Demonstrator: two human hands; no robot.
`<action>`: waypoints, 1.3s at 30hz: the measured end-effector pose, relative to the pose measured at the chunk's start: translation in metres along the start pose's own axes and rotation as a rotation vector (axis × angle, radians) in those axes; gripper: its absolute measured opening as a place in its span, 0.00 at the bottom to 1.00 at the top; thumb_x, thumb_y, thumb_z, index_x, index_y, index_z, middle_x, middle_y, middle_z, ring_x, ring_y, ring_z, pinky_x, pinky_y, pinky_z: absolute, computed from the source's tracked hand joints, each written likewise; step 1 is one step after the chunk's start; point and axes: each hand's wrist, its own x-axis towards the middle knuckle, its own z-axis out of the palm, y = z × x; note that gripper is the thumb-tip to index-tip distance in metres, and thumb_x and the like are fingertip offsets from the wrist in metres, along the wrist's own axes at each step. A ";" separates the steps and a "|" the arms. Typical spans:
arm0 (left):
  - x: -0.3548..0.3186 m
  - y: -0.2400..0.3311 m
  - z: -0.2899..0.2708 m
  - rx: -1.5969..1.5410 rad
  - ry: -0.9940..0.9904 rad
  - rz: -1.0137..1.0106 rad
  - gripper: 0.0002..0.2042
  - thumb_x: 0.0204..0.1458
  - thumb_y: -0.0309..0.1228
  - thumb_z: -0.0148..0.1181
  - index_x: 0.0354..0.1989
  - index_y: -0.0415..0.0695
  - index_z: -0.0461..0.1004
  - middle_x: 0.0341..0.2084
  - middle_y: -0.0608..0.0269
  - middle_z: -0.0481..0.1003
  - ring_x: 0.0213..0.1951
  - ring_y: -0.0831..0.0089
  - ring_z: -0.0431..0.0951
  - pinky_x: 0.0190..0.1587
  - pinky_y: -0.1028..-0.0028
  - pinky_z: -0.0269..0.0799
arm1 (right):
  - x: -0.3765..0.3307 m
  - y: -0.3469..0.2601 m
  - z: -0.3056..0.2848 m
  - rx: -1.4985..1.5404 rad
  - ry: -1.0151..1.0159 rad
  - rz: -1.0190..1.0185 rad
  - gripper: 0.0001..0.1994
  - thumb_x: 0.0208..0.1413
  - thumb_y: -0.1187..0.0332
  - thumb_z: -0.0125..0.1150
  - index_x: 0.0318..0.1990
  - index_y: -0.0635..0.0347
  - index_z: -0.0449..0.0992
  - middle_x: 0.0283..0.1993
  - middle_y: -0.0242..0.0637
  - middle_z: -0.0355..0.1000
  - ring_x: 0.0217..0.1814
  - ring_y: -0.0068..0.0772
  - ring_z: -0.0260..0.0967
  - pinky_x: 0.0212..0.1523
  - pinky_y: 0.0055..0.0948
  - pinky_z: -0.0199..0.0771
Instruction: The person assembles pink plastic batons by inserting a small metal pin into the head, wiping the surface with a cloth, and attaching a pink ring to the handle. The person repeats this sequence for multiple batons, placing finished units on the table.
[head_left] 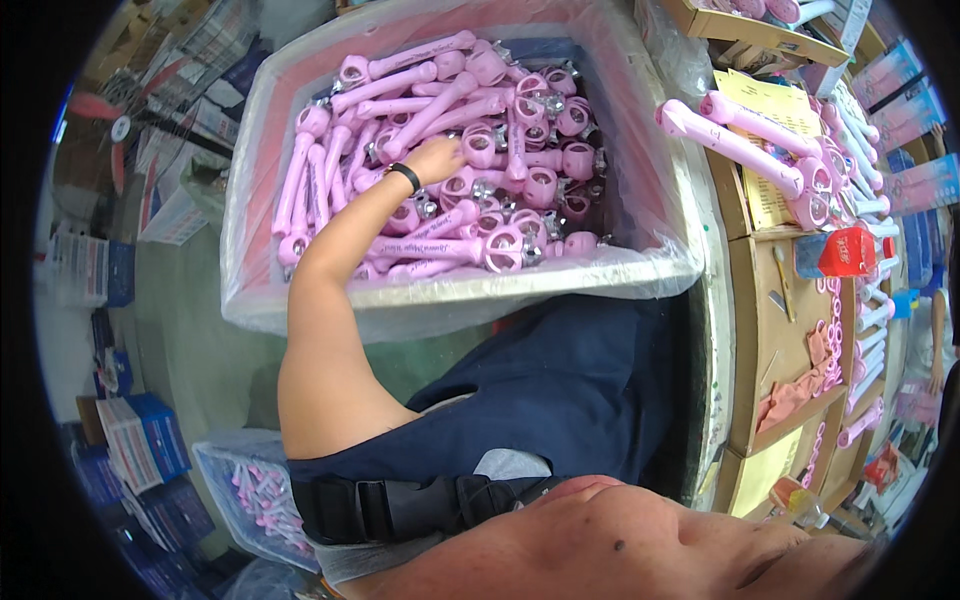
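A large box lined with clear plastic (250, 190) is heaped with pink plastic wand toys (500, 170) that have ring-shaped heads. My left hand (436, 158), with a black band on its wrist, reaches from the lower left into the middle of the heap. Its fingers curl down among the pink wands, and I cannot make out whether they grip one. My right hand is out of the picture. My dark blue shirt and a black chest strap (400, 508) fill the lower middle.
To the right runs a cardboard-topped table (765, 330) carrying two long pink wands (735, 140), a yellow sheet, a red tape dispenser (850, 250) and rows of white and pink parts. A small clear bin of pink pieces (255, 495) and blue cartons (140, 440) stand at the lower left.
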 end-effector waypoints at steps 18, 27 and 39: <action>0.061 -0.182 0.061 0.348 -0.159 -0.540 0.34 0.34 0.48 0.60 0.53 0.42 0.69 0.49 0.50 0.71 0.51 0.51 0.71 0.53 0.56 0.64 | 0.048 -0.096 -0.096 0.563 -0.197 0.166 0.08 0.55 0.71 0.54 0.42 0.60 0.74 0.38 0.42 0.75 0.37 0.41 0.74 0.37 0.30 0.73; 0.002 -0.078 -0.028 -1.778 -0.365 -0.542 0.20 0.46 0.28 0.53 0.49 0.34 0.66 0.30 0.56 0.74 0.24 0.69 0.75 0.34 0.72 0.75 | 0.113 -0.231 0.004 0.938 -0.283 -0.175 0.04 0.49 0.70 0.57 0.32 0.58 0.74 0.33 0.41 0.74 0.36 0.43 0.72 0.36 0.37 0.72; -0.157 0.177 -0.055 -1.411 -0.042 0.164 0.42 0.38 0.23 0.60 0.64 0.35 0.45 0.27 0.59 0.69 0.27 0.71 0.72 0.32 0.73 0.71 | 0.146 -0.277 0.061 1.710 -0.429 0.199 0.10 0.53 0.64 0.55 0.34 0.63 0.72 0.31 0.35 0.72 0.34 0.32 0.71 0.35 0.29 0.72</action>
